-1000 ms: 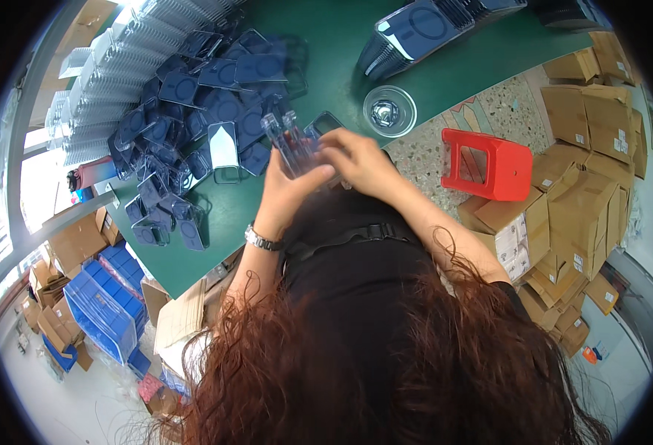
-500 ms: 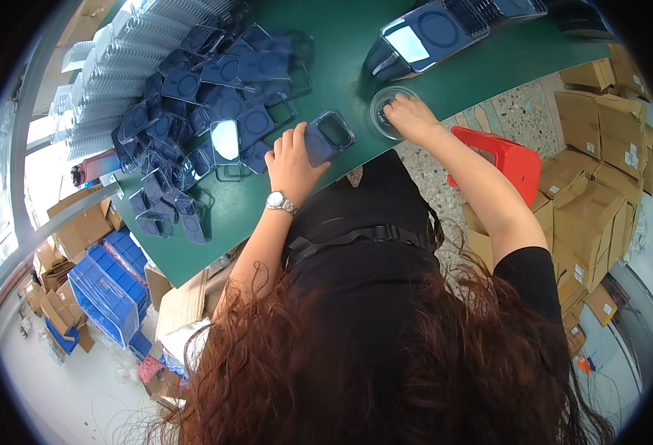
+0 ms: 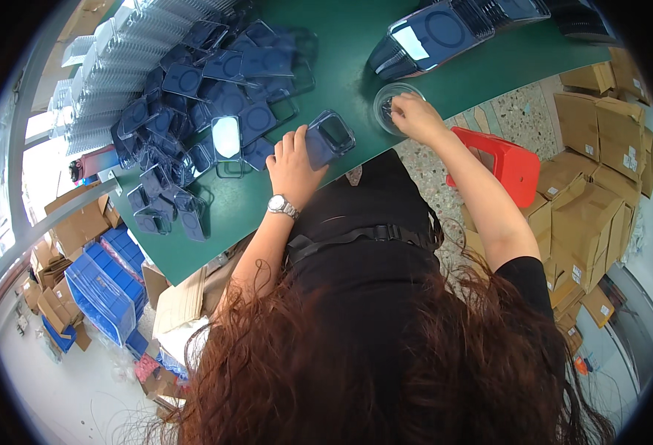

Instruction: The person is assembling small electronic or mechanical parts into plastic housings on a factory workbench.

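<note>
Your two hands are well apart. Your left hand (image 3: 294,169) is on one case (image 3: 318,147), its fingers along the case's left side; whether they grip it, you can't tell from here. That case lies flat near the edge of the one green table (image 3: 341,44). Your right hand (image 3: 418,120) is at the one round clear bowl (image 3: 378,111), fingertips bunched over its inside; what they hold, if anything, is too small to tell.

To the left of the single case you have one loose pile (image 3: 222,96), its cases overlapping too much to count; one pale rectangle (image 3: 225,138) shows among them. At the upper right stands one row of stacked cases (image 3: 443,28), with one pale patch on its near end. Past the pile, clear trays (image 3: 145,48) stand nested, too many to count. You wear one watch (image 3: 283,205), on your left wrist. One red stool (image 3: 521,167) stands beyond your right forearm.
</note>
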`<action>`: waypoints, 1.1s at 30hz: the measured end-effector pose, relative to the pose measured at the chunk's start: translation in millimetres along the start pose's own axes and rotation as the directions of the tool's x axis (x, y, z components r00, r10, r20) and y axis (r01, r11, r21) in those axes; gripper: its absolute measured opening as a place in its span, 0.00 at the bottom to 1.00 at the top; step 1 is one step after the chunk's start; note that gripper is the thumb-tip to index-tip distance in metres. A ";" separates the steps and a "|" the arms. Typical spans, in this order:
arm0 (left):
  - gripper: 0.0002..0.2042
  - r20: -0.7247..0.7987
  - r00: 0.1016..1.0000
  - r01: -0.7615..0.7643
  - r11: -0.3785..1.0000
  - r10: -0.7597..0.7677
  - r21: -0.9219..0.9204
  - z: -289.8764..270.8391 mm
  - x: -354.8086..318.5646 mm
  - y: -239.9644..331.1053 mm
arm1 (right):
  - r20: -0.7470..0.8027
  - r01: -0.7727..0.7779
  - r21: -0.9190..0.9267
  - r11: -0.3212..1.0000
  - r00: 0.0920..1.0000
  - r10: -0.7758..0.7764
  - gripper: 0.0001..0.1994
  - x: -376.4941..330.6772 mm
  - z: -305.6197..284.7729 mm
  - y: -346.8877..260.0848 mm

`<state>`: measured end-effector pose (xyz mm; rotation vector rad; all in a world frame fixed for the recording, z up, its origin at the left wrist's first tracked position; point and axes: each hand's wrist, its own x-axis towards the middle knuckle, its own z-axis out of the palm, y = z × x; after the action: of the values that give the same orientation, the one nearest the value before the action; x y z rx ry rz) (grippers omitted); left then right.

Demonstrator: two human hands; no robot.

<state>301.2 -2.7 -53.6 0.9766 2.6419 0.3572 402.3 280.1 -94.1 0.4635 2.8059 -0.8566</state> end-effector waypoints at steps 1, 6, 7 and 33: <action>0.43 -0.002 1.000 -0.002 1.000 0.002 -0.003 0.8 -0.5 -1.2 | 0.025 -0.114 0.127 0.985 0.993 0.112 0.08 -0.9 -0.7 -1.3; 0.43 -0.018 1.000 -0.025 1.000 0.026 0.007 3.2 -0.4 -2.6 | -0.067 -0.206 0.345 0.916 0.968 0.243 0.10 -7.0 5.7 0.6; 0.43 -0.021 0.999 -0.028 1.000 0.028 0.004 2.8 -1.1 -2.8 | -0.086 -0.234 0.347 0.908 0.956 0.279 0.10 -7.5 6.4 1.7; 0.46 0.157 0.968 0.199 -0.219 0.197 -0.955 -88.4 -28.0 38.8 | -0.131 0.048 0.936 0.348 0.967 0.219 0.04 -54.3 -46.5 -185.3</action>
<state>312.3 -3.8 46.3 0.2574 1.0935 1.8366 386.5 147.6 52.9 0.8759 2.0462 -2.5305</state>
